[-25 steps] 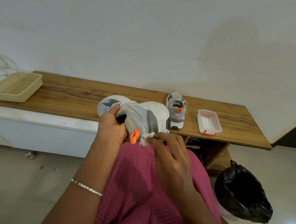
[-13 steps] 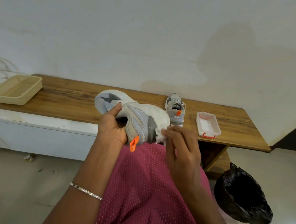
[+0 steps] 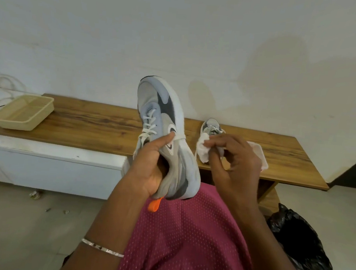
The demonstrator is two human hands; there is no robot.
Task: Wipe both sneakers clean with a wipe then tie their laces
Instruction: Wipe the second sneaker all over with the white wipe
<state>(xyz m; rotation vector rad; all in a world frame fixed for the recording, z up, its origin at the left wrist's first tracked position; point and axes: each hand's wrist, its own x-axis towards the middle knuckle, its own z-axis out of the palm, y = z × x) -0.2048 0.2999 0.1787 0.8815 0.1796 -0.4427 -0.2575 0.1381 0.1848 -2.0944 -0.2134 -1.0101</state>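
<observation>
My left hand (image 3: 148, 166) grips the sneaker (image 3: 164, 111) at its heel, toe pointing up. My right hand (image 3: 235, 162) pinches the wipe (image 3: 203, 147) just beside its sole. Behind, the second sneaker (image 3: 211, 125) stands on the counter (image 3: 86, 126).

Single view: a head-worn wide-angle camera, facing forward and down. Closest to the lens, at centre, are the left hand (image 3: 147, 169) gripping a sneaker (image 3: 167, 105) and the right hand (image 3: 237, 162) pinching a wipe (image 3: 203, 147), above a maroon-clad lap (image 3: 184, 244). Farther off, a wooden bench (image 3: 91, 124) crosses mid-frame; white wall (image 3: 183, 26) fills the upper half, tiled floor (image 3: 11, 227) the lower left.
</observation>
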